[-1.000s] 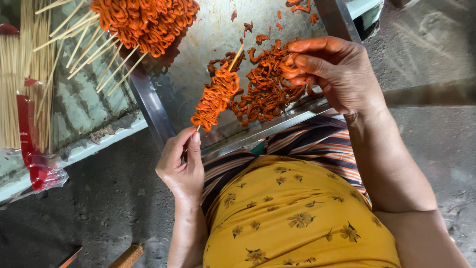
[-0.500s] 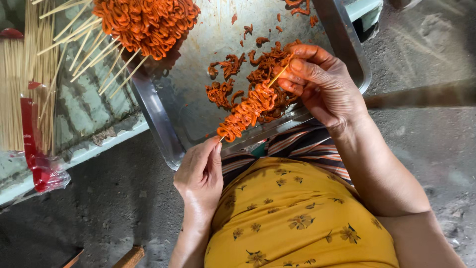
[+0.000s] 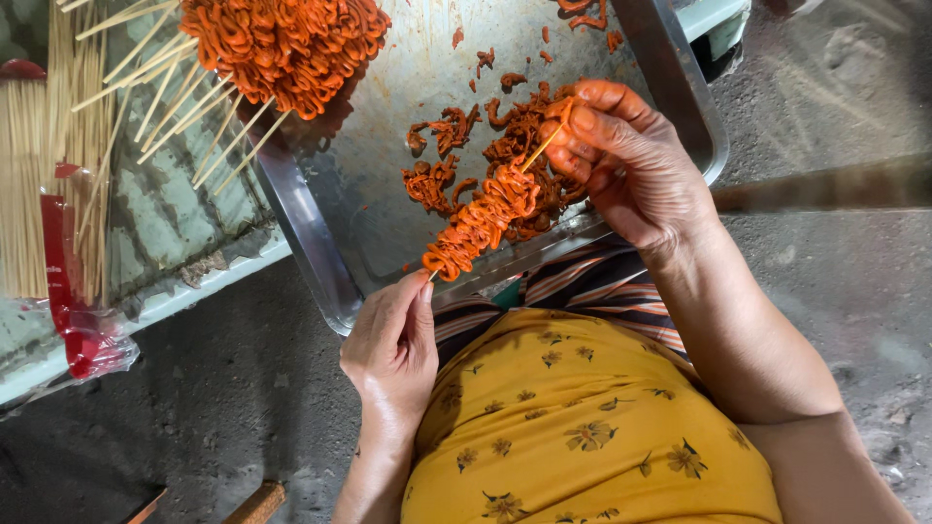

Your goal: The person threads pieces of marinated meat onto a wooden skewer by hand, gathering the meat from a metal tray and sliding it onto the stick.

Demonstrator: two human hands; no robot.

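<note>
Head view: left hand [image 3: 393,349] pinches the skewer's [image 3: 481,218] bare butt at seven o'clock over the tray [image 3: 311,243]; right hand [image 3: 631,160] fingers press around its tip. Meat looks soft, greasy, light; the thin stick seems the safer grip.

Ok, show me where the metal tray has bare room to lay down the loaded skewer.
The rectangular metal tray has bare floor in its middle, between the heap of finished orange skewers and the loose orange meat pieces. Crowded: the near right corner, where the right hand and left hand hold the half-loaded bamboo skewer.
</note>
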